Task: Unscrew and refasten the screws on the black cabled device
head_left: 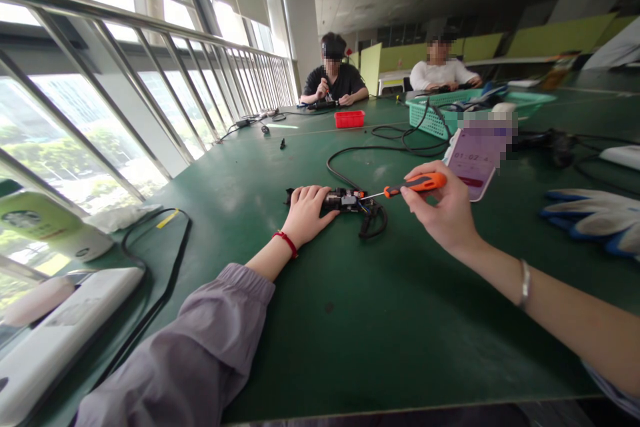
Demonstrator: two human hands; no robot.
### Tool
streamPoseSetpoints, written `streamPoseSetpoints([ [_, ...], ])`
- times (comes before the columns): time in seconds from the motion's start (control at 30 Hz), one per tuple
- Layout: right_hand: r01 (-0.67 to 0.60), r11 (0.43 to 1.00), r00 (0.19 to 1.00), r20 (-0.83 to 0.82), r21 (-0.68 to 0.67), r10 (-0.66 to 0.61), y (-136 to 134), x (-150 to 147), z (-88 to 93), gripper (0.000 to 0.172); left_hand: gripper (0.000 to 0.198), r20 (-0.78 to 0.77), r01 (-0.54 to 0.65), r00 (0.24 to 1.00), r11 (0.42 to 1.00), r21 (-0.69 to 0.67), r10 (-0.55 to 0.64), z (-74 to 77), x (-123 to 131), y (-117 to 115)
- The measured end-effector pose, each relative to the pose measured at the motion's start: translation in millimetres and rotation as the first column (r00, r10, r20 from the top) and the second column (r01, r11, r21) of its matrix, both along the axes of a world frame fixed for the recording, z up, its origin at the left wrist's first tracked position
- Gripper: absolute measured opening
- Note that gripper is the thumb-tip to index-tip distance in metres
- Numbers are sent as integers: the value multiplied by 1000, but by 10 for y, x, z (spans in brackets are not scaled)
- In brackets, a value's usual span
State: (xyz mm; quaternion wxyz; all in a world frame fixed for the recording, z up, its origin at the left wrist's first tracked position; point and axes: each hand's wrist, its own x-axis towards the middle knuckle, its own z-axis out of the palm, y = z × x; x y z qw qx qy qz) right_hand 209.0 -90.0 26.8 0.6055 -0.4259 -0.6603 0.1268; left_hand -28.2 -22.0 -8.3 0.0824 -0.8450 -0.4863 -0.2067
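Note:
My left hand [309,215] lies over a black corded device [345,200] with its inner parts and thin wires exposed, fingers wrapped on its left end against the green table. A black cord runs from the device and loops beside it. Between the thumb and fingers of my right hand [445,207] is a screwdriver [423,183] with an orange and grey handle. Its shaft points left, and the tip meets the right end of the device; whether it sits in a screw I cannot tell.
A phone [480,157] leans against a green basket [430,117] at the right. Gloves [595,213] lie at far right, a red tray [349,119] farther back. Left are a bottle [55,223], a white power bank-like box [75,327] and a cable. Two people sit across the table.

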Motion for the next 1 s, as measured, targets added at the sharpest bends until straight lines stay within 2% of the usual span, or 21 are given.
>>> streamPoseSetpoints([
  [0.37, -40, 996, 999, 19, -78, 41, 55, -16, -83, 14, 45, -7, 5, 1000, 1000, 19, -5, -20, -4, 18],
  [0.6, -31, 999, 999, -15, 8, 31, 44, -5, -73, 13, 43, 7, 12, 1000, 1000, 10, -12, -16, -5, 14],
  [0.77, -38, 999, 999, 28, -11, 38, 52, -13, -87, 14, 43, 1, 5, 1000, 1000, 7, -5, -6, 3, 5],
  [1.0, -35, 999, 999, 7, -8, 35, 44, -4, -68, 14, 43, -9, 3, 1000, 1000, 17, -3, -15, -4, 7],
])
